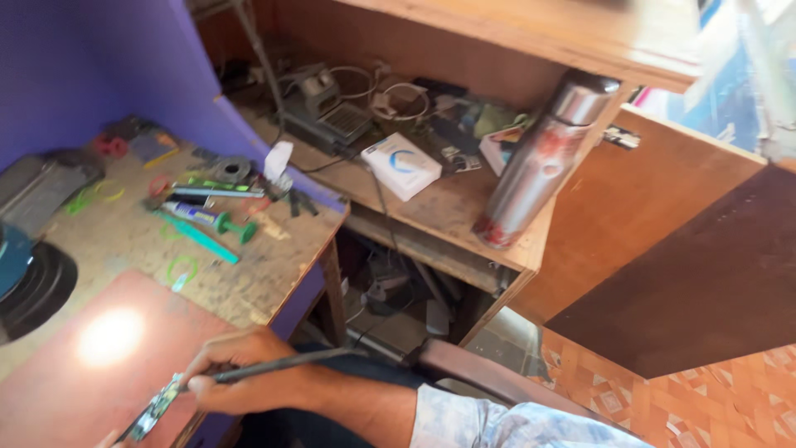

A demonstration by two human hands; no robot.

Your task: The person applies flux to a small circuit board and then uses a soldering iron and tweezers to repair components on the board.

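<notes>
My right hand (240, 380) is closed around a thin dark rod-like tool (290, 362) at the bottom of the view. Its tip end points left toward a small green circuit board (154, 411). The board lies tilted over the front edge of a reddish mat (58, 398). A bright spot of light (108, 336) falls on the mat just above the hand. Only a skin-coloured sliver at the bottom edge, beside the board's lower end, may be my left hand (109, 440). Its grip is hidden.
Green-handled tools (207, 222), pens and coloured rings lie on the worn worktable (274, 265). A dark round object (33, 286) sits at the left. On the wooden shelf (448, 207) are a steel flask (539, 158), a white box (402, 164), a grey device (327, 112) and cables.
</notes>
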